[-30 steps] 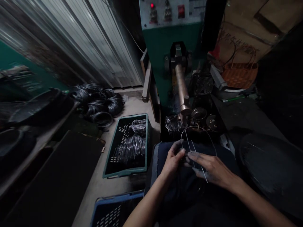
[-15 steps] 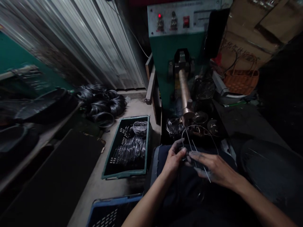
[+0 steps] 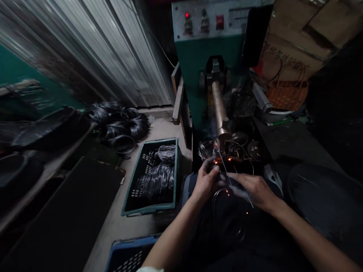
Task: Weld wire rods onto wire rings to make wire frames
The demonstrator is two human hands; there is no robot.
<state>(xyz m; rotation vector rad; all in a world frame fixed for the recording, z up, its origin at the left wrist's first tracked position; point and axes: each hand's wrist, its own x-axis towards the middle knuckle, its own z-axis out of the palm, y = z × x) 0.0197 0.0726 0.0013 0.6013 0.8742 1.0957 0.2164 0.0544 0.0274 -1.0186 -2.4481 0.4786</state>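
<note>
My left hand is closed, thumb against fingers, on a thin bent metal wire near the machine's electrode. Close beside it, my right hand has its fingers curled at a straight length of wire; motion blurs the fingertips. Above both hands the copper-coloured arm of a green machine points down toward me. Orange sparks glow where the wire meets the tip and scatter over my lap. More curved wire lies on the dark cloth below my hands.
A green crate with bundled wire rings stands left of my knees, and a blue crate nearer me. Black wire coils lie on the floor by the corrugated wall. At right are a wicker basket and cardboard boxes.
Both hands have moved slightly forward and left, bringing the wire up to the machine's tip. Sparks have appeared there and over the lap. The camera view has shifted a little.
</note>
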